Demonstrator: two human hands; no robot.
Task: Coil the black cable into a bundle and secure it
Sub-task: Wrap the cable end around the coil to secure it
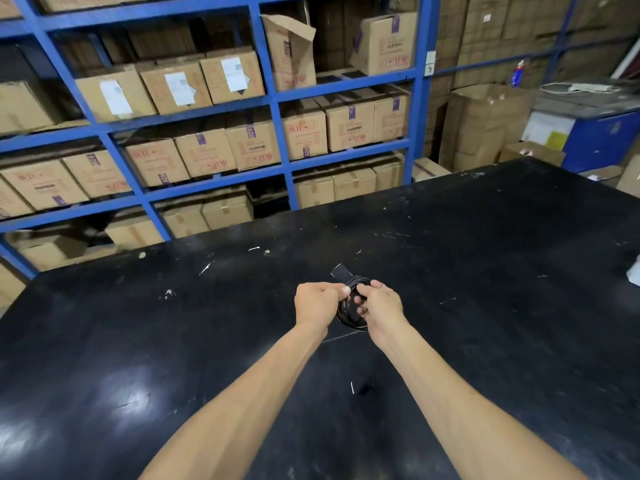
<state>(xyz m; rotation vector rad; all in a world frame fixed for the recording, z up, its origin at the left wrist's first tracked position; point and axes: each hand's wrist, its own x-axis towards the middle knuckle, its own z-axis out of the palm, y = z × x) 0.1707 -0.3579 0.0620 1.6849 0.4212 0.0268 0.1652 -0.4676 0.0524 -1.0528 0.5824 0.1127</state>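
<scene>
Head view, both arms stretched over a black table (485, 271), left hand (317, 303) and right hand (381, 304) each clenched on the coiled black cable (349, 315) between their fingertips, flat strap tab (341, 272) jutting just beyond the thumbs.

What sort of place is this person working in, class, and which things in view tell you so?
Probably a warehouse or stockroom: blue steel shelving packed with labelled cardboard boxes, more cartons stacked on the floor, and a large black worktable.
</scene>
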